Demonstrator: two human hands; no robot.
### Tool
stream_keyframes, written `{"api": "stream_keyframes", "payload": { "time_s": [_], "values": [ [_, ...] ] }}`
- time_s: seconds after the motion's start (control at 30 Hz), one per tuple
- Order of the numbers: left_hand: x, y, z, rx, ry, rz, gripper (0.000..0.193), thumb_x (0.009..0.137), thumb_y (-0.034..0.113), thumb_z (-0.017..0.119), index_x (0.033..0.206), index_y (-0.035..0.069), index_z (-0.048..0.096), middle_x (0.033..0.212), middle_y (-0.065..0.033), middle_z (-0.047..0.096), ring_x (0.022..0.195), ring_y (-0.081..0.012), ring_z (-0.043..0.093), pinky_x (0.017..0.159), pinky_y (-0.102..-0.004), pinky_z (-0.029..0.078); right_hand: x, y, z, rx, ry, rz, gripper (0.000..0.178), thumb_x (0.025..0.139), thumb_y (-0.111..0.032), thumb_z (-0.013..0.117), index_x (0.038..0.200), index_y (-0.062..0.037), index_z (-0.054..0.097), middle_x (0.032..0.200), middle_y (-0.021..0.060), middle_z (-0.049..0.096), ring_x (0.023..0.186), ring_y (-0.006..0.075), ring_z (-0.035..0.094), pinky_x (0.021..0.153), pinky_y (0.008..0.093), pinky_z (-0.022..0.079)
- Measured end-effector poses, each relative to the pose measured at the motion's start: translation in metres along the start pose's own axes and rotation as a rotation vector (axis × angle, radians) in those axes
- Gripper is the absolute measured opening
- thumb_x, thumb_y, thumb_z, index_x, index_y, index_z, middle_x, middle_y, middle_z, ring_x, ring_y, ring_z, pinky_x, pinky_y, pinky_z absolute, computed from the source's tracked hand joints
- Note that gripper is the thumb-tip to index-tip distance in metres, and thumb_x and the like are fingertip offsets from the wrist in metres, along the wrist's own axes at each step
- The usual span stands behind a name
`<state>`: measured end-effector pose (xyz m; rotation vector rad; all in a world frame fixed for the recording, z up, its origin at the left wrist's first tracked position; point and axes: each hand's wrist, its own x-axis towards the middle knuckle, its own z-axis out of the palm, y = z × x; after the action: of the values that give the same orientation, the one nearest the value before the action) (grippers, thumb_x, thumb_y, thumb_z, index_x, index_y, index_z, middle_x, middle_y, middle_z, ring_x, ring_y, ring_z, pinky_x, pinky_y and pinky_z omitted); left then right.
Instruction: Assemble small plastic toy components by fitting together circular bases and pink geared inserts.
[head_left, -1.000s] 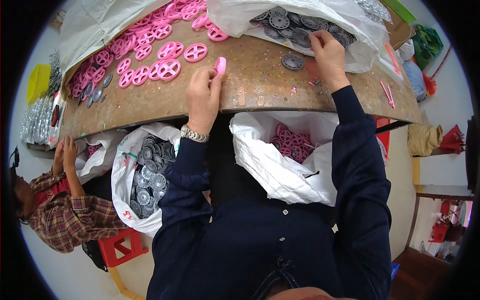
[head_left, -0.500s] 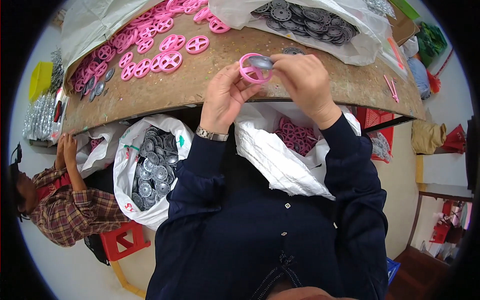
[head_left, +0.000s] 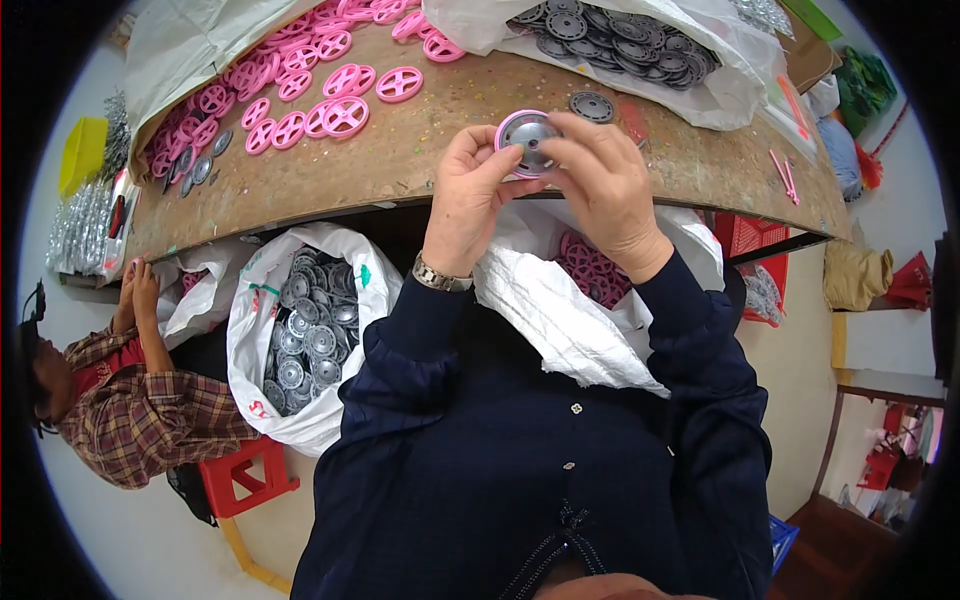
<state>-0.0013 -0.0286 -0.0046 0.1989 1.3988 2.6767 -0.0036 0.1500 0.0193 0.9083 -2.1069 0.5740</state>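
Left: white bag [head_left: 375, 300] of grey discs; loose pink four-spoke wheels [head_left: 345, 117] on bench. Left hand [head_left: 467, 190] pinches the worked pink wheel [head_left: 498, 135], thumb across the grey disc [head_left: 524, 131] lying over it, above bench edge. Right hand [head_left: 606, 180]: fingers curled at disc's right edge; grip or mere touch, cannot tell. Step, judged: seating disc. Next calls for alignment, even pressure.

A silver watch [head_left: 445, 279] (metal-banded) accompanies navy sleeves [head_left: 705, 335].
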Motion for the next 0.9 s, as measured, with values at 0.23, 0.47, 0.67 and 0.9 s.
{"api": "stream_keyframes", "payload": {
  "time_s": [0.23,0.47,0.67,0.9],
  "values": [
    [-0.007,-0.003,0.008,0.051,-0.061,0.038,0.023,0.098,0.006,0.058,0.120,0.001,0.053,0.110,-0.0093,0.066,0.097,-0.0163,0.067,0.081,-0.0340,0.061,-0.013,-0.003,0.001,0.885,-0.057,0.771,0.023,0.092,-0.011,0.067,0.112,-0.0008,0.063,0.096,0.0057,0.069,0.085,0.0115,0.063,0.075,0.0273,0.050],
    [-0.015,-0.008,0.014,0.426,-0.091,0.286,0.018,0.099,0.007,0.058,0.114,-0.001,0.057,0.103,-0.0060,0.065,0.092,-0.0122,0.065,0.075,-0.0272,0.056,-0.013,-0.007,-0.010,1.018,-0.094,0.837,0.018,0.096,-0.007,0.063,0.112,0.0007,0.063,0.099,-0.0009,0.066,0.091,0.0053,0.060,0.082,0.0215,0.048],
    [-0.022,-0.007,0.020,0.466,-0.050,0.281,0.014,0.099,0.012,0.061,0.104,-0.001,0.061,0.092,-0.0055,0.064,0.070,-0.0092,0.062,0.063,-0.0242,0.054,-0.015,-0.014,-0.015,0.887,-0.086,0.802,0.012,0.094,-0.004,0.063,0.105,0.0006,0.064,0.094,-0.0020,0.066,0.086,0.0043,0.059,0.078,0.0208,0.047],
    [-0.020,-0.001,0.018,0.575,-0.088,0.179,0.019,0.100,0.011,0.057,0.116,0.000,0.058,0.095,-0.0045,0.065,0.071,-0.0082,0.063,0.061,-0.0224,0.052,-0.018,-0.011,-0.011,1.024,-0.043,0.876,0.011,0.093,-0.006,0.065,0.101,0.0001,0.065,0.090,-0.0024,0.065,0.082,0.0040,0.058,0.075,0.0206,0.047]
  ]
}}
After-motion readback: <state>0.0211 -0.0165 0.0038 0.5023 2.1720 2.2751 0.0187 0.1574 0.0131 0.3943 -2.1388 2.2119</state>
